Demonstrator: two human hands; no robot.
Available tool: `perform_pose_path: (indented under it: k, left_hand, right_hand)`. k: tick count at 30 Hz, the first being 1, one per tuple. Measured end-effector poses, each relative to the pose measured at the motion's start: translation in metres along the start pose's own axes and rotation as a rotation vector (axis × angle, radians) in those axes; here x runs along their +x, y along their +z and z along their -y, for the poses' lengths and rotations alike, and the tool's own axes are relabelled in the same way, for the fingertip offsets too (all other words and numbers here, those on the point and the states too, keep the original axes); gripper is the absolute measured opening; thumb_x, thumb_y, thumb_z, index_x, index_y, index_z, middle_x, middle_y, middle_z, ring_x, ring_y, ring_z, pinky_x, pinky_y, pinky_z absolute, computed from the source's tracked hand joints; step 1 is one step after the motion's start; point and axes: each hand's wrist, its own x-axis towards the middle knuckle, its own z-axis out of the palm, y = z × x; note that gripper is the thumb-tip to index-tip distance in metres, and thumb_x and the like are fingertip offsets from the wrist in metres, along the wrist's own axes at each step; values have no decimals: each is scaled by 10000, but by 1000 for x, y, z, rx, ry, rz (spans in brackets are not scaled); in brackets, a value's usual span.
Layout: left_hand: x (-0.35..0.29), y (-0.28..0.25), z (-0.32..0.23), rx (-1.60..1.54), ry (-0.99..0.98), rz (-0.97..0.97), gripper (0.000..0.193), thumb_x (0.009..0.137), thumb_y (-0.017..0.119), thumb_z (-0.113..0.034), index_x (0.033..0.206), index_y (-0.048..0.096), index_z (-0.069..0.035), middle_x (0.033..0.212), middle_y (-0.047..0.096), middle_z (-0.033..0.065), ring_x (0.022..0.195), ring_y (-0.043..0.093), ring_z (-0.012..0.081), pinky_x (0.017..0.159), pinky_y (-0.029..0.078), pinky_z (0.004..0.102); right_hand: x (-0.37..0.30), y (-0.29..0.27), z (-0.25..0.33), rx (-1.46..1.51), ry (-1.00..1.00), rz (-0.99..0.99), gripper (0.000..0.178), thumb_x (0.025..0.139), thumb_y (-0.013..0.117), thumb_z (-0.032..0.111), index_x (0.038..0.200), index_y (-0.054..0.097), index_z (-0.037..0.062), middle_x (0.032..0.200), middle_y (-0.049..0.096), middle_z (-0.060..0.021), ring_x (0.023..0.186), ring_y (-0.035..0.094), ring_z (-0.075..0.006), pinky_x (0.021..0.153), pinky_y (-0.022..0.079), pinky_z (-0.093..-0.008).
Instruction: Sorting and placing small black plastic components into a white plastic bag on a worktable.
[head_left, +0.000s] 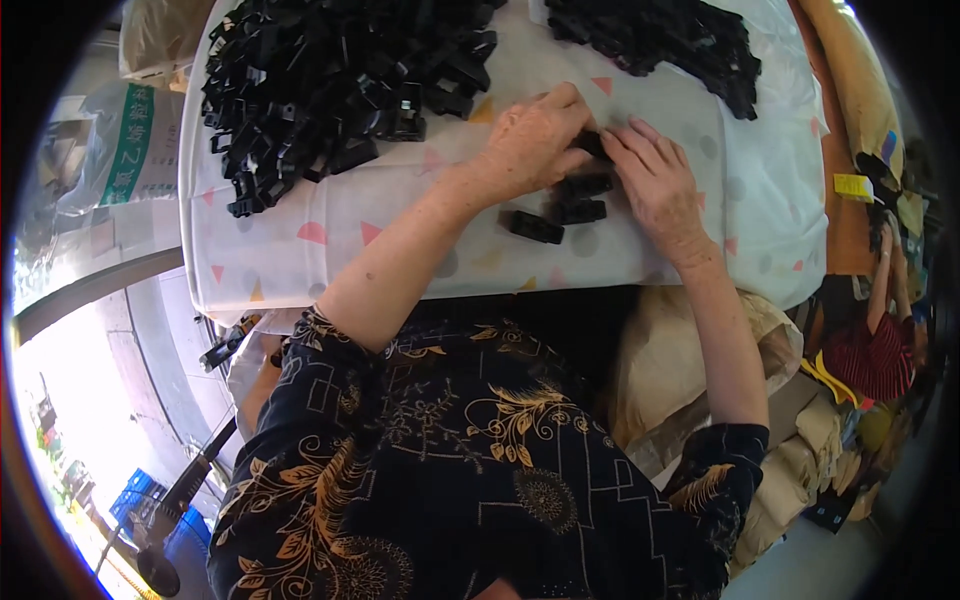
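Between my two hands, above the middle of the table, is a small black plastic part (pixel 592 144). My left hand (pixel 535 140) is closed, its thumb and fingers pinching that part from the left. From the right, my right hand (pixel 655 185) presses its fingertips against the same part, partly hiding it. Just below lie several more black plastic parts, one of them a short block (pixel 537 227) set a little apart at the left. A large heap of black parts (pixel 330 90) covers the table's far left, and a second pile (pixel 660 45) lies at the far right.
A patterned white cloth (pixel 330 270) covers the table. Clear plastic sheeting (pixel 770 200) lies on its right side. A brown paper-like sack (pixel 660 370) stands below the front edge. Plastic bags (pixel 130 150) are at the left. Another person (pixel 875 350) sits at the far right.
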Motion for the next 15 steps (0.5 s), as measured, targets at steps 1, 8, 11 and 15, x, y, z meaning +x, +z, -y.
perform_pose_path:
  k: [1, 8, 11, 15]
  left_hand:
    - [0, 1, 1, -8, 24, -11, 301, 823, 704, -205, 1079, 633, -64, 1102, 579, 102, 949, 641, 329, 824, 525, 442]
    - [-3, 0, -1, 6, 82, -24, 279, 831, 685, -159, 1093, 629, -77, 1100, 575, 101, 967, 636, 324, 831, 531, 437]
    - [-12, -26, -5, -11, 106, -48, 272, 831, 679, -121, 1096, 628, -85, 1087, 591, 107, 980, 639, 320, 820, 542, 416]
    - [-5, -82, 10, 260, 64, -253, 337, 787, 676, -81, 1120, 625, -103, 1050, 597, 88, 1015, 617, 297, 844, 537, 402]
  right_hand:
    - [-1, 1, -1, 8, -8, -11, 410, 820, 682, -6, 1227, 663, 41, 1211, 647, -95, 1157, 616, -310, 937, 490, -411]
    - [-6, 5, 10, -20, 71, 14, 463, 830, 638, 12, 1288, 625, 73, 1268, 629, -79, 1247, 568, -297, 998, 447, -418]
    - [-8, 0, 4, 130, 82, 41, 408, 882, 623, 13, 1288, 613, 49, 1273, 617, -105, 1219, 576, -312, 995, 448, -421]
    - [-2, -10, -17, 294, 224, -76, 340, 912, 635, 33, 1251, 605, 35, 1202, 618, -128, 1026, 638, -328, 877, 510, -395]
